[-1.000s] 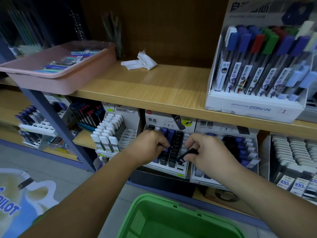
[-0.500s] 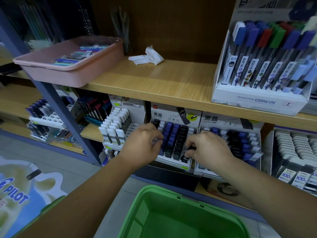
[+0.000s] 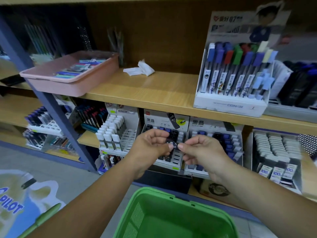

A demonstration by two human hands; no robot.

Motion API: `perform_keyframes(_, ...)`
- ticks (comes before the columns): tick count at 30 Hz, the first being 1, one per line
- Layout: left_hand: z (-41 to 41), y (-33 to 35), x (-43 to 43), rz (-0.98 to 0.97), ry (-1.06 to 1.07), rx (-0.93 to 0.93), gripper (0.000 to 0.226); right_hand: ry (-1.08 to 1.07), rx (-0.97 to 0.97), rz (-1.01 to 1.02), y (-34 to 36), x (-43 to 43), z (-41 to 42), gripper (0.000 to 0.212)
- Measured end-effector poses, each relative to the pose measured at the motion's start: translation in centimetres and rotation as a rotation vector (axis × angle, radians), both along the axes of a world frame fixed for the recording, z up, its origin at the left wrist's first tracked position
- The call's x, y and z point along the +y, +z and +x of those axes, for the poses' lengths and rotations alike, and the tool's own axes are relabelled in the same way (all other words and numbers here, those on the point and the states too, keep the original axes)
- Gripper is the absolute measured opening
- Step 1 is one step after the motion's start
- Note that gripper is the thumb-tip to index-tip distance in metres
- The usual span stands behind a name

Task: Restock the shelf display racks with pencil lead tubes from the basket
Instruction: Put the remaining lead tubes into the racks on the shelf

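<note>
Black plastic with white print: a small lead tube [image 3: 173, 144] lies crosswise between two hands at the centre of the frame, just in front of the middle display rack [image 3: 169, 164] under the wooden shelf [image 3: 137, 93]. The left hand [image 3: 151, 145] pinches its left end between thumb and forefinger, and the right hand [image 3: 204, 152] pinches the other end the same way. The other fingers [image 3: 161, 133] of both hands curl loosely inward and grip nothing else.

The printed side faces up towards the camera, so the tube seems to be held flat this way to read its grade. The header card [image 3: 154, 120] at the back of the rack shows a tube marked HB 07, and the neighbouring rack [image 3: 214, 124] to the right looks much the same, so a check before slotting makes sense. Holding the tube by its ends keeps the label uncovered.

Open slots show along the lower right of the middle rack, close below the hands, a likely place for this tube. The green basket [image 3: 171, 197] sits at the bottom centre, directly under the forearms and within easy reach. No tubes show in the part of it that is in view.
</note>
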State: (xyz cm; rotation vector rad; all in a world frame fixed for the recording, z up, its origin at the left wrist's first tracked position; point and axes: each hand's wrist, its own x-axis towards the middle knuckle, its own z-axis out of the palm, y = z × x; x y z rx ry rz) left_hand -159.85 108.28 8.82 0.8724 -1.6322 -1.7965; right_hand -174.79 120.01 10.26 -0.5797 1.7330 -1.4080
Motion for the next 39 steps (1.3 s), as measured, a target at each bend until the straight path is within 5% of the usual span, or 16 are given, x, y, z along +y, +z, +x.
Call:
perform_keyframes(5, -0.5, -0.8, -0.3, -0.374, 0.011, -0.238, 0.020, 0.130, 1.014, 0.102, -0.1, 1.7, -2.8, 0.025)
perform_keyframes(7, -0.8, -1.7, -0.5, -0.542, -0.102, -0.374, 0.016, 0.192, 1.215, 0.083, -0.4, 2.4, -4.0, 0.042)
perform_keyframes(10, -1.5, -2.5, -0.4, -0.763, -0.216, -0.523, 0.017, 0.336, 1.294, 0.280, -1.3, 3.3, -4.8, 0.080)
perform_keyframes(13, -2.2, -2.5, -1.0, -0.836, -0.208, -0.525, 0.017, 0.385, 1.330, 0.354, -2.5, 3.9, -5.3, 0.094)
perform_keyframes(22, -3.7, -4.4, -1.5, -1.121, -0.379, -0.511, 0.019, 0.390, 1.344, 0.323, -3.6, 4.7, -6.2, 0.089)
perform_keyframes(25, -3.3, -4.1, -0.9, -1.270, -0.294, -0.474, 0.020, 0.281, 1.480, 0.175, -4.1, 5.1, -5.4, 0.057)
perform_keyframes(27, -2.3, -3.7, 0.0, -1.224, -0.185, -0.452, 0.011, 0.227, 1.507, 0.108, -4.3, 5.6, -4.3, 0.033)
perform_keyframes(30, -0.6, -4.4, 1.8, -0.937, -0.179, -0.549, 0.007, 0.169, 1.445, 0.097, -4.3, 6.6, -2.8, 0.034)
perform_keyframes(33, 0.1, -5.9, 3.6, -0.685, -0.202, -0.590, 0.007, 0.164, 1.582, 0.064, -5.1, 7.6, -3.1, 0.021)
perform_keyframes(39, -1.5, -7.3, 4.8, -0.484, -0.143, -0.586, 0.019, 0.232, 1.569, 0.250, -5.4, 8.4, -4.8, 0.077)
